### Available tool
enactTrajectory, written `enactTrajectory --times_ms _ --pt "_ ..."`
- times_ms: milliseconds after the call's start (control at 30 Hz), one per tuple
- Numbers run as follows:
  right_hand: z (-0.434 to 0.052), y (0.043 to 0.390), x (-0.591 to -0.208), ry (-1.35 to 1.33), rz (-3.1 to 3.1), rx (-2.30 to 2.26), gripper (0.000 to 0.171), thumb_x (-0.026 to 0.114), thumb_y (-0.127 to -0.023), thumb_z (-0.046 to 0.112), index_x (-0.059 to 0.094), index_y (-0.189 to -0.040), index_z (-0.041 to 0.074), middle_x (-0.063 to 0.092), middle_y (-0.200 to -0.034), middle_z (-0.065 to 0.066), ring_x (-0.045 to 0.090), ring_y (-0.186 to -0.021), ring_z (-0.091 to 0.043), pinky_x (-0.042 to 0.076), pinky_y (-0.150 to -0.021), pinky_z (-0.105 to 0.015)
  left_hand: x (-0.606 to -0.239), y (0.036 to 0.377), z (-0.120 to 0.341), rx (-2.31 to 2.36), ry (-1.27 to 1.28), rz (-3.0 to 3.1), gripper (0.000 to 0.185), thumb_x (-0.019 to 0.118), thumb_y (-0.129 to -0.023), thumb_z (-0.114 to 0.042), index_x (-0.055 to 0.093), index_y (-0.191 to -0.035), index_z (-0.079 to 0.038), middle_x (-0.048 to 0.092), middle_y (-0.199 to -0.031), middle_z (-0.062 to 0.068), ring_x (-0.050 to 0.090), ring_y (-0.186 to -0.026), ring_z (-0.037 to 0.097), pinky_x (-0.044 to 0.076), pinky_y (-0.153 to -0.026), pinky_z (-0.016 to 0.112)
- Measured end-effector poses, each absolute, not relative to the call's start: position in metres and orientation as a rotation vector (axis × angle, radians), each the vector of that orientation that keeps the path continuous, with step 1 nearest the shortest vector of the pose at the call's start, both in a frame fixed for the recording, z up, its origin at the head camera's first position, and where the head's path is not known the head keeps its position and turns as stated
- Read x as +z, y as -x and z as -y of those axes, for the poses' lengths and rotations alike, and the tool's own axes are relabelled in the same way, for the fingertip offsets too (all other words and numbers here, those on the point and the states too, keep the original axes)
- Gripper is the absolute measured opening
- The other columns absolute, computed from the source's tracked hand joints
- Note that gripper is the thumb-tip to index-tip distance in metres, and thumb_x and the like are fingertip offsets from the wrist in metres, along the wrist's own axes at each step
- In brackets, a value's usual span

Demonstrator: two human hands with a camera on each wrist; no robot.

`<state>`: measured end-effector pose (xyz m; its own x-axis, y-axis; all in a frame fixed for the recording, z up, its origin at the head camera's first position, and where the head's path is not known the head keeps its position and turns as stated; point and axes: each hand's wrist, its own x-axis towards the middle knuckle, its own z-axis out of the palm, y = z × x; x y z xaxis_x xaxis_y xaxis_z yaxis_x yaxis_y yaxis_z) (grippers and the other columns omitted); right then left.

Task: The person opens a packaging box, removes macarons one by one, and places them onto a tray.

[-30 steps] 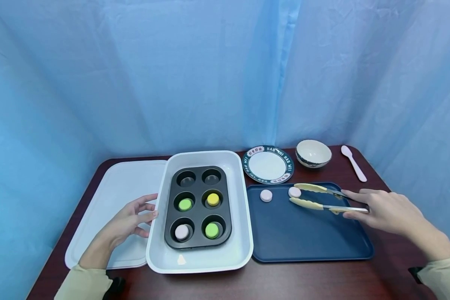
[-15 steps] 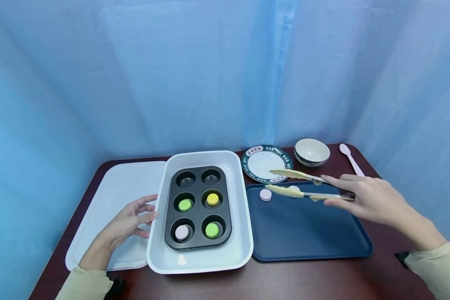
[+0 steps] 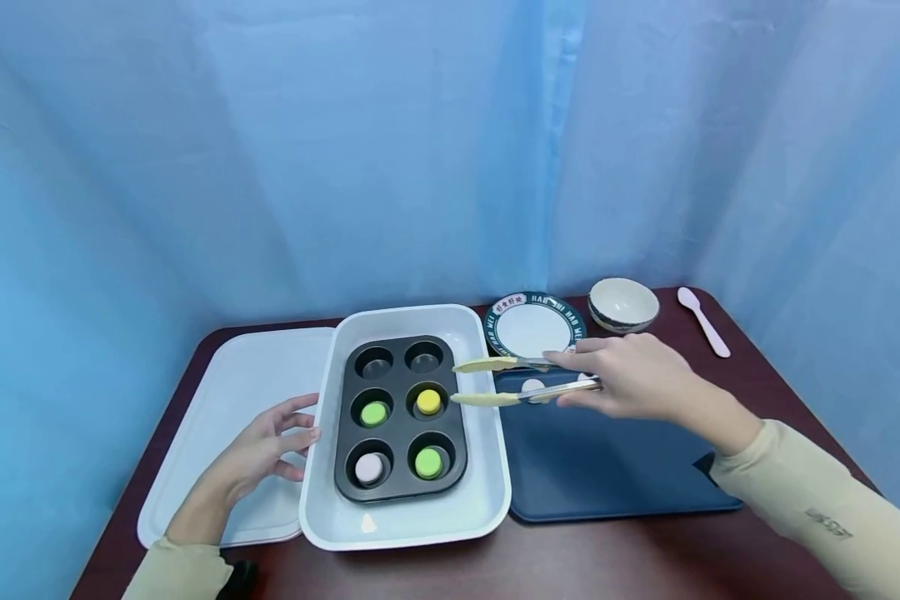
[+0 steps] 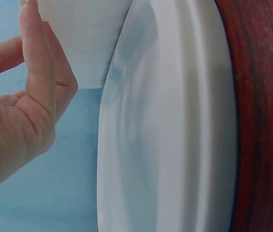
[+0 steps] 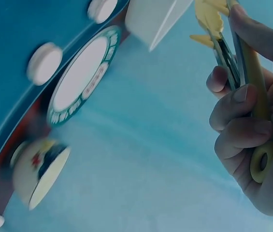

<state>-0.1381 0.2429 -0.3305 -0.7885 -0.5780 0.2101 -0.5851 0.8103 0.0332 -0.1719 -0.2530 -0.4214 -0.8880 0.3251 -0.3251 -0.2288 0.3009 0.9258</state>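
Observation:
My left hand (image 3: 270, 446) holds the left rim of a white basin (image 3: 405, 533), thumb at the edge and fingers along the outer wall. In the basin lies a dark muffin tin (image 3: 399, 417) whose cups hold a pale pink macaron (image 3: 369, 468), a yellow macaron (image 3: 428, 402) and two green ones. My right hand (image 3: 630, 375) grips tongs (image 3: 487, 400) with yellow tips. The tips stand apart over the basin's right side, with nothing between them. Two pale pink macarons (image 5: 44, 64) sit on the blue tray (image 3: 615, 467), partly behind the right hand in the head view.
A green-rimmed plate (image 3: 532, 325), a bowl (image 3: 624, 302) and a pale spoon (image 3: 703, 321) are along the back right. A white tray (image 3: 210, 417) lies at the left, partly under the left hand and beside the basin. Blue cloth (image 3: 390, 150) hangs behind the table.
The right hand has carried the spread tongs leftward from the macarons on the blue tray to the basin's right side. Both pink macarons stayed on the tray. The left hand stays at the rim.

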Motion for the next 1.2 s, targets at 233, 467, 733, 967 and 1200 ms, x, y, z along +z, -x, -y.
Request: enactTrajectory --times_ms 233,467,733,967,1200 --pt "-0.213 0.155 -0.333 -0.971 2.771 -0.077 0.057 0.077 -0.083 0.057 0.072 -0.13 0.025 0.056 -0.074 0.004 0.029 -0.039 -0.007 0.029 -0.036 -0.024 -0.42 0.175 0.25 1.605 -0.078 -2.139 0.07 0.069 -0.097 -0.019 0.033 -0.156 -0.008 0.053 -0.127 0.023 0.064 -0.088 0.028 0.063 -0.066 0.045" --pt "-0.189 0.17 -0.327 -0.99 2.862 -0.133 0.056 0.077 -0.084 0.057 0.071 -0.131 0.027 0.06 -0.077 0.002 0.034 -0.039 -0.011 0.032 -0.037 -0.025 -0.421 0.18 0.249 1.609 -0.092 -2.172 0.069 0.071 -0.096 -0.02 0.036 -0.155 -0.009 0.054 -0.125 0.023 0.064 -0.088 0.029 0.063 -0.066 0.046" --pt "-0.171 0.177 -0.325 -1.069 2.942 -0.159 0.053 0.078 -0.085 0.053 0.073 -0.128 0.023 0.062 -0.074 0.003 0.039 -0.045 -0.009 0.034 -0.039 -0.024 -0.425 0.175 0.251 1.625 -0.086 -2.135 0.07 0.071 -0.096 -0.018 0.036 -0.155 -0.008 0.055 -0.124 0.022 0.064 -0.087 0.028 0.063 -0.065 0.047" --pt "-0.162 0.18 -0.318 -1.069 3.0 -0.176 0.051 0.078 -0.086 0.051 0.074 -0.126 0.019 0.059 -0.07 0.005 0.043 -0.047 -0.011 0.034 -0.04 -0.026 -0.425 0.175 0.248 1.624 -0.091 -2.132 0.07 0.071 -0.096 -0.019 0.035 -0.155 -0.008 0.054 -0.125 0.022 0.064 -0.087 0.028 0.063 -0.065 0.047" --pt "-0.152 0.18 -0.317 -1.058 3.03 -0.206 0.046 0.078 -0.087 0.049 0.075 -0.121 0.019 0.053 -0.064 0.008 0.043 -0.047 -0.01 0.033 -0.04 -0.025 -0.423 0.175 0.251 1.617 -0.081 -2.123 0.071 0.07 -0.097 -0.02 0.034 -0.156 -0.008 0.053 -0.126 0.023 0.064 -0.087 0.028 0.063 -0.063 0.044"
